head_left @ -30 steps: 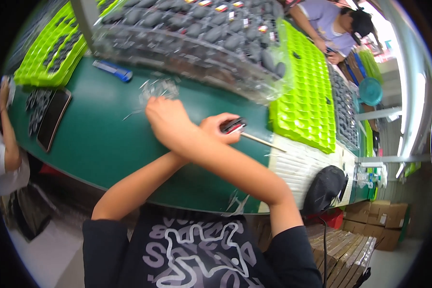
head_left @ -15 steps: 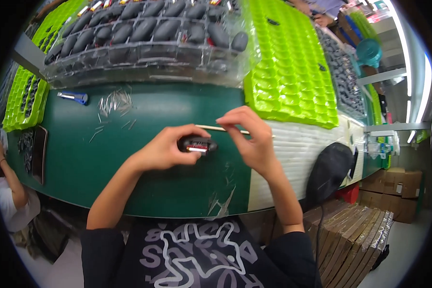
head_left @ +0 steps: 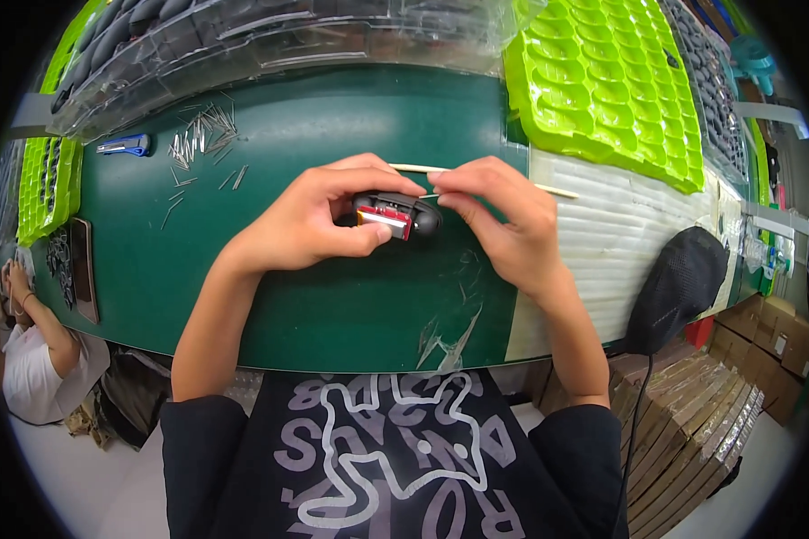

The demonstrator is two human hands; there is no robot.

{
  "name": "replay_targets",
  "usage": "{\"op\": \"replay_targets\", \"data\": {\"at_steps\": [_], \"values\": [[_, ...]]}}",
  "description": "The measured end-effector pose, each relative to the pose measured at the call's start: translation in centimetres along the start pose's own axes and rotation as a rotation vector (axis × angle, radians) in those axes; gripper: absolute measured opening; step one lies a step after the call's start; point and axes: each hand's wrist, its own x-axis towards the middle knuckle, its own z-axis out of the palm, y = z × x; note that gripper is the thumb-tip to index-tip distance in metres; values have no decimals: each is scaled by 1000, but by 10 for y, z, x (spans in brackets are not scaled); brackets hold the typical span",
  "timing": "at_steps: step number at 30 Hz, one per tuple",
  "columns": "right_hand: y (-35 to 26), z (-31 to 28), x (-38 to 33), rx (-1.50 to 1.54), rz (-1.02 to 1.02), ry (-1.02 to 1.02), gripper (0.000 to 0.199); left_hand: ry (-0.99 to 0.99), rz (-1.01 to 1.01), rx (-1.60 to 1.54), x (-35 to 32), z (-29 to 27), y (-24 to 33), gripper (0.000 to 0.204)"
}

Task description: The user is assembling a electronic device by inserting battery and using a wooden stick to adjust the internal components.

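We clamp the small black part (head_left: 395,214) between left hand (head_left: 310,225) thumb and fingers, right hand (head_left: 503,220) fingertips pinched together on a thin pin (head_left: 430,195) at its top edge, wooden stick (head_left: 548,189) behind our fingers.

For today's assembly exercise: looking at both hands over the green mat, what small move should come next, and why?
Probably ease the thin pin, pinched by the right hand, into the small black part that the left hand holds: its tip already sits at the part's top edge.
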Motion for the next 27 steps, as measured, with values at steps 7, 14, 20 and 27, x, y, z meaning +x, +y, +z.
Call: {"op": "replay_targets", "data": {"at_steps": [7, 14, 20, 27], "values": [[-5, 3, -1, 64, 47, 81, 23, 20, -21, -60, 0, -2, -5, 47], [-5, 9, -3, 48, 13, 125, 19, 9, -4, -21, -2, -1, -3, 48], [-3, 12, -3, 16, -37, 164, 16, 17, -11, -11, -1, 0, -1, 48], [0, 15, -9, 163, 25, 176, 17, 27, -14, -65, -2, 1, -2, 47]]}}
